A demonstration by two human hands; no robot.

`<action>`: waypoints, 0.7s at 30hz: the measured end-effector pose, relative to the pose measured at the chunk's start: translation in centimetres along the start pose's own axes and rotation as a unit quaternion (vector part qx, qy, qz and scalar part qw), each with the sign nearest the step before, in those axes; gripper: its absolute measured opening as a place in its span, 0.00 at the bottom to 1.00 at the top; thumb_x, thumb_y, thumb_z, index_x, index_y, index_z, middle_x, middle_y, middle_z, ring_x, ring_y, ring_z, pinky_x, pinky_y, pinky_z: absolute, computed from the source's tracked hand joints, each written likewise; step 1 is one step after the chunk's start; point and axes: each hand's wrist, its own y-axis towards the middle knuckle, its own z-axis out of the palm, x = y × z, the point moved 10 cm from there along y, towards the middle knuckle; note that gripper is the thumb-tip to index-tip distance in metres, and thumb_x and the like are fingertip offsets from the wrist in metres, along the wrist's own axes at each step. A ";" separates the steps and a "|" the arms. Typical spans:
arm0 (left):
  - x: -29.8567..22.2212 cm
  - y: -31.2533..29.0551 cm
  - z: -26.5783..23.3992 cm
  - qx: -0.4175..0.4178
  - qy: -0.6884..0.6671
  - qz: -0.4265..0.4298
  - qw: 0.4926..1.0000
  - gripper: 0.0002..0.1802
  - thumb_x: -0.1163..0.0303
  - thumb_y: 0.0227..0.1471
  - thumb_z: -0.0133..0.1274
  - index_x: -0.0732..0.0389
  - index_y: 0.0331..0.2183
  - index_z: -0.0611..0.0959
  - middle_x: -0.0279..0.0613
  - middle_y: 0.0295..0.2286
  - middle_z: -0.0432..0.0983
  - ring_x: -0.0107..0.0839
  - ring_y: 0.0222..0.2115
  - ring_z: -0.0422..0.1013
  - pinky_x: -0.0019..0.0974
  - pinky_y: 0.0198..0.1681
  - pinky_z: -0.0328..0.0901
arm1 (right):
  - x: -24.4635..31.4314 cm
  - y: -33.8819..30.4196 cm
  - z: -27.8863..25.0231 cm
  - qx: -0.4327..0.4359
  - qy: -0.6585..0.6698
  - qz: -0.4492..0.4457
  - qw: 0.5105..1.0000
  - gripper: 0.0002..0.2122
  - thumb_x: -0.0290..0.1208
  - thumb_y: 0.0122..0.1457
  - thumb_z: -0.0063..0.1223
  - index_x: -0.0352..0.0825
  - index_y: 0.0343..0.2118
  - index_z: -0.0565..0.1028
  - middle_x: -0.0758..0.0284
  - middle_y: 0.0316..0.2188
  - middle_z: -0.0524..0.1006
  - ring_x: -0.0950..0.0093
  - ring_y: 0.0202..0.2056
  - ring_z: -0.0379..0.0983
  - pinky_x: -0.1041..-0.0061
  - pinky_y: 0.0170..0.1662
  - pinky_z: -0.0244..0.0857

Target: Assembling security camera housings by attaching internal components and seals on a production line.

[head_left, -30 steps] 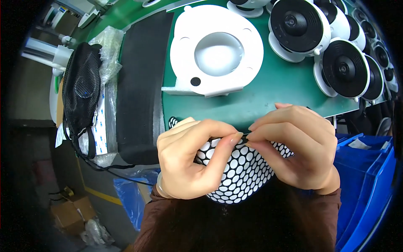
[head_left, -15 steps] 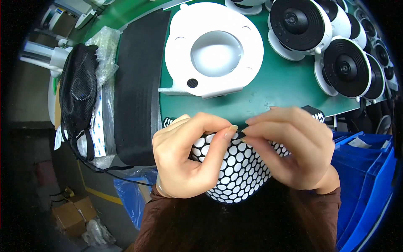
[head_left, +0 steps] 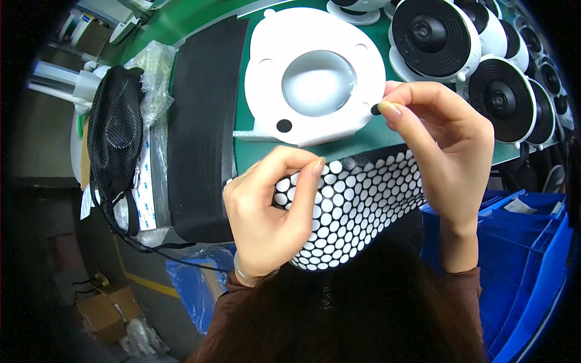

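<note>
**Small black dot held at the rim of a white ring**

A green work surface [head_left: 339, 151] carries a white round base [head_left: 315, 75] near its front edge. Below that edge, the left hand [head_left: 272, 212] pinches a black sheet of punched-out dots [head_left: 354, 209]. The right hand [head_left: 442, 145] grips a small black dot [head_left: 376, 109] between thumb and forefinger, touching the base's right rim.

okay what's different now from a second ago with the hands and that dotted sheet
The right hand left the dotted sheet and rose to the white round plate's rim, pinching a small black dot. The left hand still holds the sheet; one dot already sits on the plate.
</note>
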 end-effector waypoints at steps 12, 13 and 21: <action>1.0 0.2 -0.8 -0.041 -0.031 -0.007 0.999 0.02 0.81 0.42 0.52 0.71 0.24 0.76 0.36 0.21 0.73 0.19 0.25 0.66 0.20 0.32 0.59 | -0.2 0.3 1.3 0.007 -0.047 -0.017 0.999 0.04 0.19 0.48 0.53 0.25 0.28 0.74 0.65 0.30 0.73 0.82 0.31 0.70 0.88 0.30 0.67; 0.7 0.3 -0.9 -0.045 -0.025 0.020 0.998 0.02 0.81 0.41 0.52 0.70 0.23 0.76 0.39 0.19 0.73 0.21 0.23 0.69 0.22 0.28 0.61 | -0.1 0.3 1.3 0.006 -0.055 -0.020 0.998 0.04 0.19 0.48 0.53 0.25 0.28 0.74 0.64 0.30 0.73 0.82 0.30 0.70 0.88 0.30 0.67; 0.7 0.4 -0.7 -0.042 -0.027 0.048 0.998 0.02 0.82 0.39 0.53 0.68 0.22 0.76 0.41 0.18 0.73 0.25 0.20 0.72 0.24 0.24 0.62 | -0.3 0.2 1.4 -0.016 -0.069 -0.037 0.997 0.04 0.19 0.47 0.54 0.26 0.27 0.72 0.65 0.29 0.73 0.83 0.29 0.70 0.88 0.29 0.67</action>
